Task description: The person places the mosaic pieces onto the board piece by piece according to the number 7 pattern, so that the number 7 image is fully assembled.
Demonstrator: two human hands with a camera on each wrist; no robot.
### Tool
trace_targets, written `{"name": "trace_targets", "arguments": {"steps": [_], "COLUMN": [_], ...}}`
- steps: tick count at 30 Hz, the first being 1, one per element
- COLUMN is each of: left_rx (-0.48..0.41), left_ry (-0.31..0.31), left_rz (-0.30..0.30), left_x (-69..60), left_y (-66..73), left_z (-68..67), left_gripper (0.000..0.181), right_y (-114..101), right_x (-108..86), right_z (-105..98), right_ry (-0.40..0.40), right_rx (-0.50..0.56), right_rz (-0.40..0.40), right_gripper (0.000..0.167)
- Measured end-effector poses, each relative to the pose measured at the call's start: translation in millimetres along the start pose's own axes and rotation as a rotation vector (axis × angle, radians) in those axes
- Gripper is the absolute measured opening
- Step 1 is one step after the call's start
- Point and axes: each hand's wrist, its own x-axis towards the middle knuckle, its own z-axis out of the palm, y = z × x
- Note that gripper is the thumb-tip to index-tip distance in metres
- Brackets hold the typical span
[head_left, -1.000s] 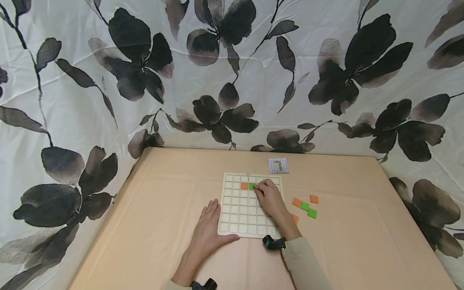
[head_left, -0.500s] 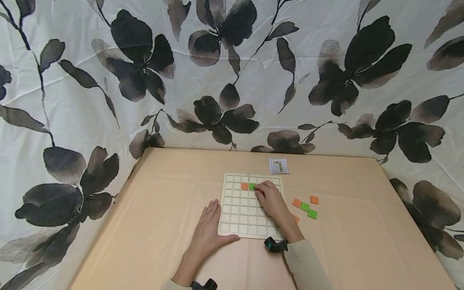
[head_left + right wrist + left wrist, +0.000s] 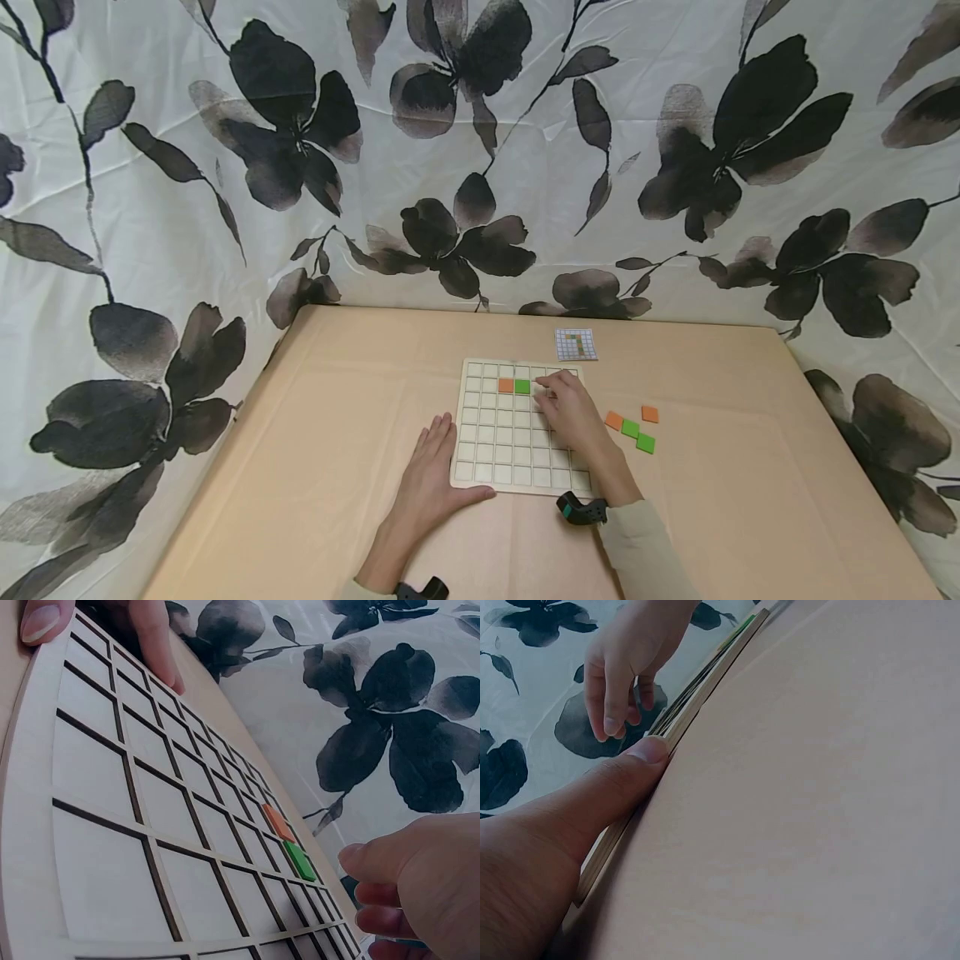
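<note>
A white grid board [image 3: 495, 450] lies on the table, with an orange tile [image 3: 506, 386] and a green tile [image 3: 522, 387] side by side in an upper row. My left hand [image 3: 427, 483] rests against the board's left side and front edge, fingers straight and thumb spread. In the left wrist view the thumb [image 3: 607, 780] touches the board's edge [image 3: 705, 694]. Just right of the green tile, my right hand [image 3: 566, 412] hovers over the board with loosely bent fingers. No tile shows between its fingers in the right wrist view, though the fingertips are partly hidden.
To the right of the board lie loose orange tiles [image 3: 650, 413] and green tiles [image 3: 646, 443]. Behind the board sits a small pattern card [image 3: 576, 343]. A floral cloth [image 3: 435, 150] hangs behind the table [image 3: 300, 467].
My right hand has let go of the green tile, lifted slightly and drawn back to the right. The green tile stays on the board. My left hand has not moved.
</note>
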Motion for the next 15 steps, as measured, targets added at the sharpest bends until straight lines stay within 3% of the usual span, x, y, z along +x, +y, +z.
{"name": "trace_targets", "arguments": {"steps": [4,15], "left_rx": [-0.005,-0.019], "left_ry": [-0.008,0.006], "left_rz": [-0.007,-0.004], "left_x": [0.3,-0.2], "left_y": [-0.2,0.8], "left_z": [-0.8,-1.8], "left_gripper": [0.125,0.124], "right_y": [-0.3,1.7], "right_x": [-0.9,-6.9], "right_z": [-4.5,-17.8], "right_ry": [-0.009,0.044], "right_rx": [0.007,-0.04], "right_rz": [0.028,0.008], "right_gripper": [0.028,0.029]}}
